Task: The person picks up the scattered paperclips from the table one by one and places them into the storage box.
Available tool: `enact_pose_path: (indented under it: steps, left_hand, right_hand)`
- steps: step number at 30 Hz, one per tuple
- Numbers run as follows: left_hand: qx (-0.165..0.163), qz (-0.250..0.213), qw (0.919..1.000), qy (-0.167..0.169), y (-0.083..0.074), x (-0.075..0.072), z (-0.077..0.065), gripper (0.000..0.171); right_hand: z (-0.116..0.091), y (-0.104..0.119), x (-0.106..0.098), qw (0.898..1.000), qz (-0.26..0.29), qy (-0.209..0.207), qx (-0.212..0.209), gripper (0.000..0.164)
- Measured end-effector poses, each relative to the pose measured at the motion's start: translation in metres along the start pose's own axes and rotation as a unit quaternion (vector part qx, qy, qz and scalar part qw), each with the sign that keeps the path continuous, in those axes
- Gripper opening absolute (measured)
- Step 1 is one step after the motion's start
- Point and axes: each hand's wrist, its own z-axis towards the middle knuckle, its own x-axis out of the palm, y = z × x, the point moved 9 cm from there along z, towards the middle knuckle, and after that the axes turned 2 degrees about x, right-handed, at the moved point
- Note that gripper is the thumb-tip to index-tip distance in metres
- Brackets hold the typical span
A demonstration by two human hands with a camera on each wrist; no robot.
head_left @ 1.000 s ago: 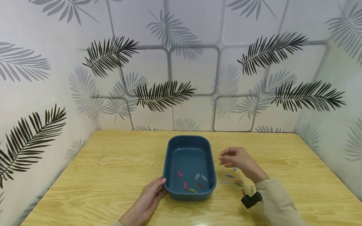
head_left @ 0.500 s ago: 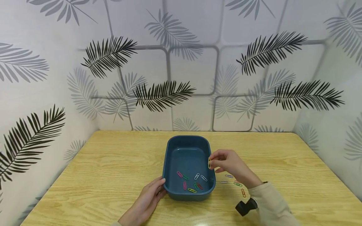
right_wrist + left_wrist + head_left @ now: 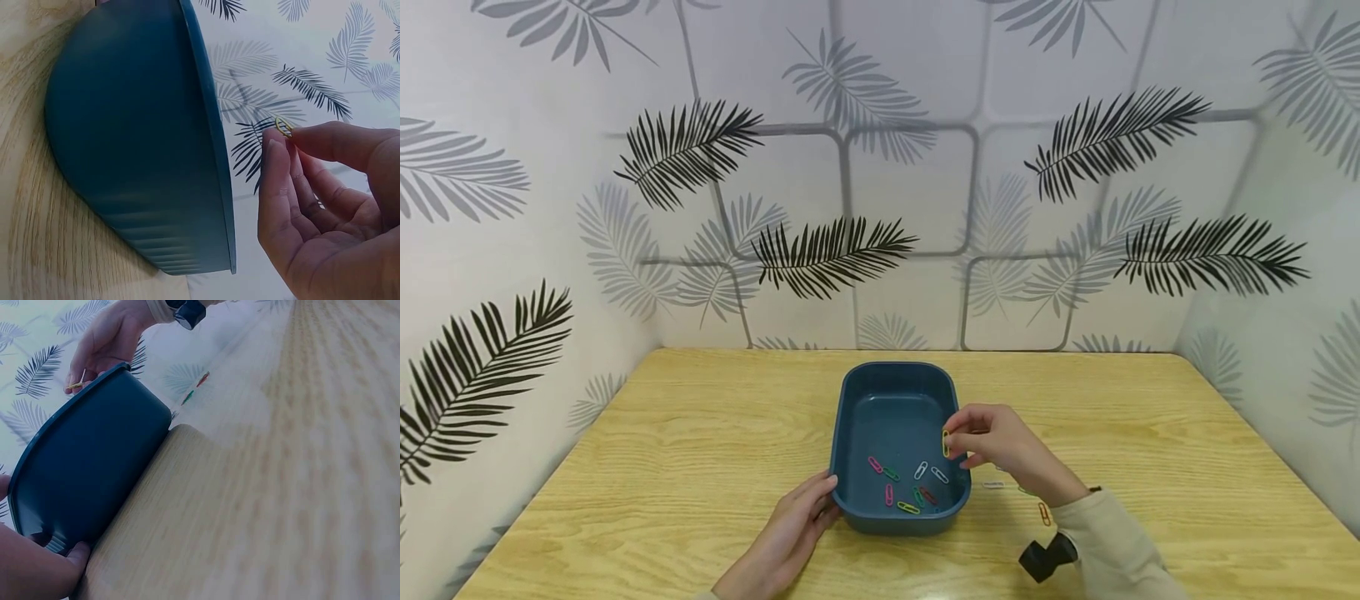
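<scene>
A dark blue plastic tub (image 3: pixel 898 525) stands on the wooden table, with several coloured paper clips (image 3: pixel 908 507) scattered over its floor toward the near end. My left hand (image 3: pixel 786 529) holds the tub's left near corner, thumb at the rim and fingers low against the wall (image 3: pixel 94 462). Over the right rim, my right hand (image 3: pixel 1000 442) pinches a yellow paper clip (image 3: pixel 946 444) between thumb and fingertips. The right wrist view shows that yellow clip (image 3: pixel 282 127) above rim level, apart from the tub's wall.
On the table right of the tub lie a white paper clip (image 3: pixel 993 484) and a red one (image 3: pixel 1045 513), others partly hidden under my right forearm. A black wrist camera (image 3: pixel 1048 557) hangs below the right sleeve (image 3: pixel 1112 542). Leaf-patterned walls (image 3: pixel 910 300) border the table.
My right hand has moved left with the yellow clip, from beside the tub to above its right rim. The left hand and the tub have stayed put.
</scene>
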Motion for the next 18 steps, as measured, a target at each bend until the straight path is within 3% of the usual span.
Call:
enact_pose_path:
  steps: [18]
  left_hand:
    - [0.005, -0.002, 1.0, 0.008, -0.0005, 0.0009, -0.0002, 0.065]
  right_hand:
    - [0.0015, -0.0019, 0.0007, 1.0, -0.03, -0.003, 0.006, 0.021]
